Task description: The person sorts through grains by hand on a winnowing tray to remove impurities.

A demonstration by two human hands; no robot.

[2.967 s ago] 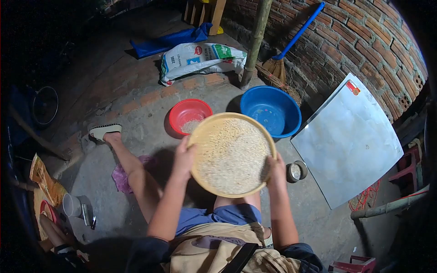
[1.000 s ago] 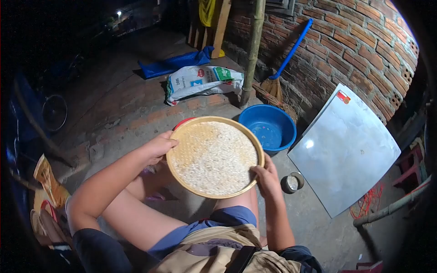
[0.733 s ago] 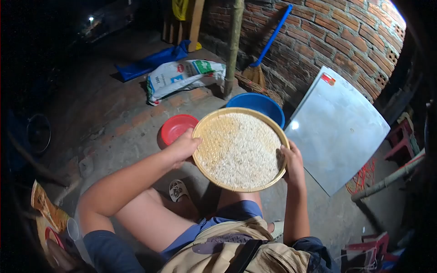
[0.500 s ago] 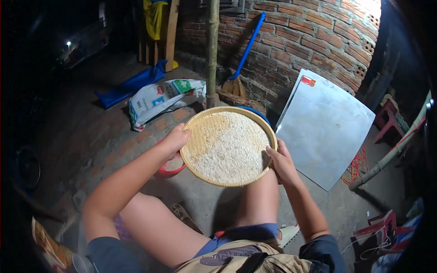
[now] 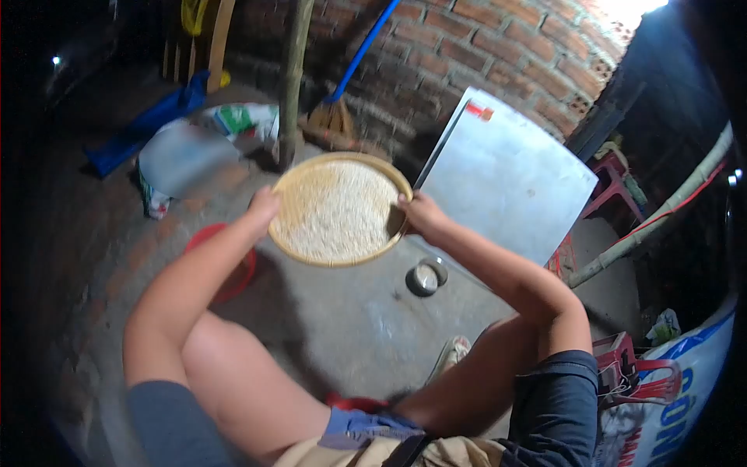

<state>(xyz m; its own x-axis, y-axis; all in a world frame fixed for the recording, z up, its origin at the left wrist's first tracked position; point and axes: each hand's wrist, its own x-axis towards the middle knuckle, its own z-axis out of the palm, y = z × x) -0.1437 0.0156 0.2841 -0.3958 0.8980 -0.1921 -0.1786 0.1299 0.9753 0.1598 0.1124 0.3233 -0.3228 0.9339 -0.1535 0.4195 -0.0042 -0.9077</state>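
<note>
Held out in front of me above the concrete floor is a round woven bamboo winnowing tray (image 5: 340, 260). Pale grain (image 5: 342, 210) covers most of its inside, looking a little streaked. My left hand (image 5: 264, 208) is closed around the tray's left rim. On the opposite rim, my right hand (image 5: 422, 213) grips with the thumb over the inside edge. Below my left forearm stands a red basin (image 5: 245, 282), partly hidden by the arm. A small metal container (image 5: 426, 278) with something pale inside sits on the floor below my right forearm.
A silvery panel (image 5: 513, 179) leans at the right, near a bamboo pole (image 5: 654, 210). An upright post (image 5: 294, 78) and a blue-handled broom (image 5: 333, 117) stand by the brick wall (image 5: 451, 54). A printed sack (image 5: 241, 118) and blue sheet (image 5: 148, 124) lie at left.
Both hands have carried the tray farther out, and it looks more tilted. My view has shifted right. More of the red basin shows, and the small metal container has come into sight.
</note>
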